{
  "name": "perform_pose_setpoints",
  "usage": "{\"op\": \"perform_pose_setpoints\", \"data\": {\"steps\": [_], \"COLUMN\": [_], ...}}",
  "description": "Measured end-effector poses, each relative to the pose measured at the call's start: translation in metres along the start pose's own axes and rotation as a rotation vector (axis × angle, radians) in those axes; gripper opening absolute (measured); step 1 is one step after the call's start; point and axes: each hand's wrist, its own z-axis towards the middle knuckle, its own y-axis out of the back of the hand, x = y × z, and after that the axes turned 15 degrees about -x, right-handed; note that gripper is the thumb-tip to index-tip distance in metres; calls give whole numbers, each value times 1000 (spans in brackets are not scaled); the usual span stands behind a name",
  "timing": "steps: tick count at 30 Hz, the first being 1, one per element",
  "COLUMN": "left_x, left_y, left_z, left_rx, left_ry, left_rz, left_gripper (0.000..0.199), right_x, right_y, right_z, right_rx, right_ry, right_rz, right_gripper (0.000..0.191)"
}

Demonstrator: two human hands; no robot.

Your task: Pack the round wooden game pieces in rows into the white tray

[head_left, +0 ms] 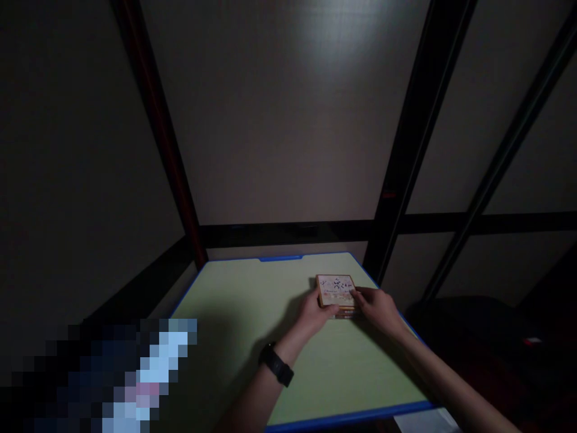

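A flat, squarish box (334, 290) with a pale printed top, dark lettering and an orange-brown edge is held between my two hands over the right part of the table. My left hand (312, 313), with a black watch on its wrist, grips the box's left side and near corner, thumb along the near edge. On the right side, my right hand (378, 308) pinches the box, its thumb and fingers at the edge. Beneath the box's near edge shows another flat printed item (346, 313), partly hidden; I cannot tell whether the two are joined.
The light green table (234, 300) has a blue rim and stands near a panelled wall (288, 132) with dark frames. A pale sheet (426, 421) lies at the near right, below the table's edge. A pixelated bright patch (157, 361) covers the lower left. Dark objects sit at the right.
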Motion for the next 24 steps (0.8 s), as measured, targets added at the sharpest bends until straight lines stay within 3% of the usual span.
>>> {"op": "perform_pose_setpoints", "data": {"steps": [7,11,18,24], "left_x": [-2,-12,-33,-35], "left_y": [88,118,117,115], "left_z": [-8,-26,-41,-41], "left_rx": [-8,-74,-179,-192], "left_ry": [13,-31,-119,-162], "left_rz": [-51,104,616,783], "left_gripper": [61,72,74,77], "right_x": [84,112,90,77], "right_y": [-31,-38,-42,-54], "right_z": [-23,-24,-15,-17], "right_rx": [71,137,205,199], "right_ry": [222,321,362,377], "right_rz": [-168,-184,170,228], "right_gripper": [42,43,48,56]}}
